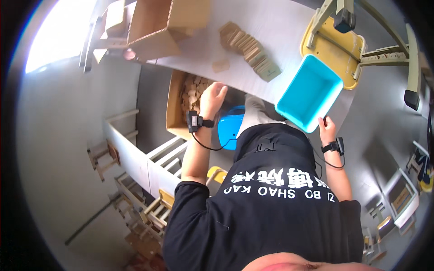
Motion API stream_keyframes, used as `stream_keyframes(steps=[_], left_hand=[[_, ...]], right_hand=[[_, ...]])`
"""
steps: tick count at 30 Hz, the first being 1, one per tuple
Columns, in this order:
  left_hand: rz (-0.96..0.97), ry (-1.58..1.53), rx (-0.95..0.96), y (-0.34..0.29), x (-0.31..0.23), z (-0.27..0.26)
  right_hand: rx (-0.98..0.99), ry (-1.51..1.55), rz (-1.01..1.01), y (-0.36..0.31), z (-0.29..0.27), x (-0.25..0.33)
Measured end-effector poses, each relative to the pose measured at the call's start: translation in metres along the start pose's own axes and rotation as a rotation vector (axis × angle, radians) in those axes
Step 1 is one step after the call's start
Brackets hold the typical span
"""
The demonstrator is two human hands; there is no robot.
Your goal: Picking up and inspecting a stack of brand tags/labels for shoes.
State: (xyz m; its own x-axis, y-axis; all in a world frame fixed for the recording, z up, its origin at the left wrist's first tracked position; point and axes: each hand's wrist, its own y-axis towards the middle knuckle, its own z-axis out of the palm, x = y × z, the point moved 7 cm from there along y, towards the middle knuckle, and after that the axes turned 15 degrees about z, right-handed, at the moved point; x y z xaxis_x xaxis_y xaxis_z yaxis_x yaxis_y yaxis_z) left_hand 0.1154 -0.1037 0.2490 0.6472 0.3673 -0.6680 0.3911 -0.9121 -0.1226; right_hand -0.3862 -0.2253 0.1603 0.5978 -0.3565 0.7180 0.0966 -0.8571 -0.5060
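Note:
A light-blue plastic tray [289, 101] juts over the table's near edge at the right, tilted in view, with nothing visible inside. My right hand [327, 128] grips its near right corner, the thumb and fingers at the rim. On the left, my left hand [211, 100] hovers beside a cardboard box [174, 106] filled with small brown pieces [193, 90]. Its thumb stands apart from the loosely bent fingers, and I see nothing between them. A row of flat, square tan pieces [248, 47] leans overlapped on the table, with a single tan piece [221, 66] lying nearer the edge.
A larger open carton [151, 20] stands on the table [199, 54] at the far left. Beyond the tray, an upturned stool with a yellow seat [332, 38] sticks its legs up. A blue stool [228, 131] is below the table's edge; white-framed furniture [149, 165] stands at the left.

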Motion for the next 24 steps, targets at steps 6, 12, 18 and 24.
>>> stream_keyframes(steps=[6,12,18,24], left_hand=[[0.311,0.309,0.114,0.093,0.086,0.014],[0.366,0.501,0.341,0.146,0.137,0.037],[0.424,0.436,0.364,0.153,0.165,0.062],[0.463,0.349,0.169,0.142,0.187,0.065]], right_hand=[[-0.138,-0.038,0.134,-0.014,0.006,0.000],[-0.428,0.068,0.270,-0.036,0.029,-0.007],[-0.522,0.418,0.442,-0.042,0.049,-0.007],[-0.503,0.692,0.764,-0.095,0.089,-0.092]])
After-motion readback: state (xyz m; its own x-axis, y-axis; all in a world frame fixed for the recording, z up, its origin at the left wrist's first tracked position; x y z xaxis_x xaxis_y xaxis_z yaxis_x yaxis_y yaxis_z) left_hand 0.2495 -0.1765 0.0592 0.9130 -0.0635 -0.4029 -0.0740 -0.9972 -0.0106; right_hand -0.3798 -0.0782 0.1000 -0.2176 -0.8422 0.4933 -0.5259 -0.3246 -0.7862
